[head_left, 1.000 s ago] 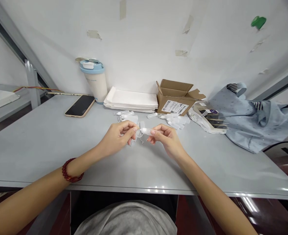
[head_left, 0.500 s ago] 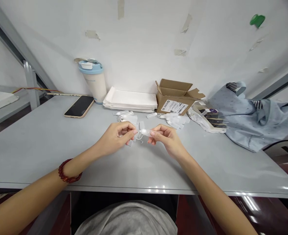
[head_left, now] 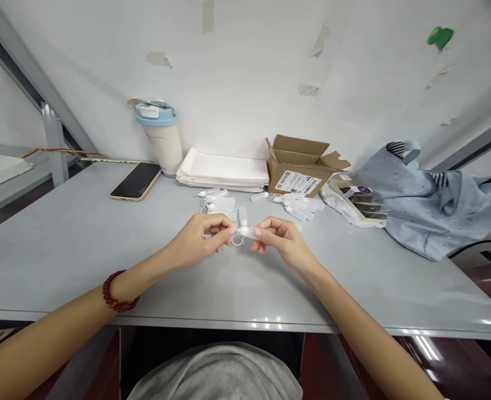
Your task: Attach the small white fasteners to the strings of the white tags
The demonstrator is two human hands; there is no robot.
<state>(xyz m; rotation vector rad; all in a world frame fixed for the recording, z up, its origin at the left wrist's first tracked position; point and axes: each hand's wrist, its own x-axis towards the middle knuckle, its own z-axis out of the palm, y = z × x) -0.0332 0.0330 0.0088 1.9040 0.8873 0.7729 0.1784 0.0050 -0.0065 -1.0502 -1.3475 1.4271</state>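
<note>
Between the thumb and fingers of my right hand point(head_left: 282, 240) is a small translucent plastic tube point(head_left: 247, 231) with a white end, held sideways above the table. My left hand point(head_left: 206, 238) is closed in a pinch at the tube's left end; what its fingertips grip is too small to make out. A thin white cord point(head_left: 238, 243) hangs in a loop below the tube. Just behind the tube lies another translucent tube point(head_left: 242, 214). A pile of similar tubes with cords point(head_left: 221, 201) lies beyond my left hand, and a second pile point(head_left: 300, 206) beyond my right.
A phone point(head_left: 137, 181) and a lidded cup point(head_left: 164, 145) stand at the back left of the grey table point(head_left: 82, 244). White envelopes point(head_left: 224, 168) are stacked by the wall, beside an open cardboard box point(head_left: 297, 175). Packaged items point(head_left: 360, 200) and blue cloth point(head_left: 445, 205) lie right.
Both hands have shifted slightly, staying in nearly the same place. The tube in my right hand has moved slightly lower, and the tube behind it shows more clearly.
</note>
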